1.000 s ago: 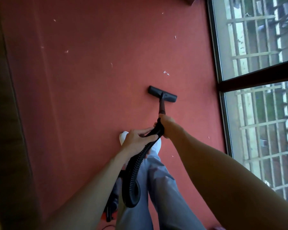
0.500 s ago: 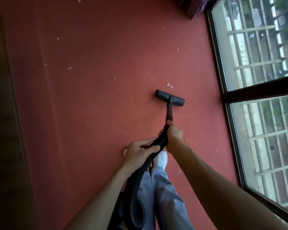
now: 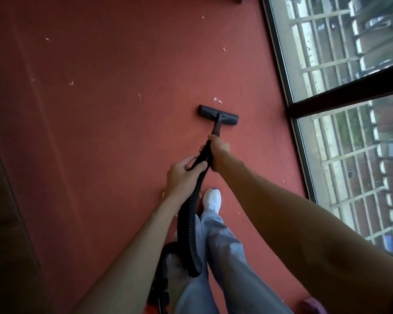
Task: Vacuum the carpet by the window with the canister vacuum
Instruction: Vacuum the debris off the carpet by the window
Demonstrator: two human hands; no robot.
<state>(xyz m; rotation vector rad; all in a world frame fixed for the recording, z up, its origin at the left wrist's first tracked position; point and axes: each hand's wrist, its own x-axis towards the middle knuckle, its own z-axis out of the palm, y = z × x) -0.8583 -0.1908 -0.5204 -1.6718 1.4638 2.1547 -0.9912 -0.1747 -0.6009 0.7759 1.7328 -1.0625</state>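
Head view, looking down.

Floor nozzle (image 3: 218, 115) – flat on the red carpet (image 3: 100, 143), well ahead of the person's feet and left of the window (image 3: 349, 87). Its long axis runs across the view, left end slightly farther from the person than the right end, and the right end faces the window frame. The short dark wand (image 3: 216, 127) meets the nozzle at mid-length, about square to it. The wand's axis runs from the hands away from the person, leaning a little toward the window.

Right hand (image 3: 220, 152) – fingers wrapped round the top of the wand, where the ribbed black hose (image 3: 188, 223) joins it. Left hand (image 3: 181, 175) – just behind it, fingers and thumb curled round the hose. The two hands are close together on the same line. I cannot tell whether they touch.

The hose drops from the left hand, loops beside the trouser legs (image 3: 222, 245) and runs to the canister (image 3: 159, 305). Only a black and orange edge of the canister shows at the bottom of the view. Labels or brand marks cannot be told, as that part is dark and cut off.

A white shoe (image 3: 211, 199) stands on the carpet below the hands, toe pointing toward the nozzle.

White scraps (image 3: 217, 100) lie just beyond the nozzle's far edge, with more scattered over the carpet. Pale railings (image 3: 327, 62) show through the window glass.
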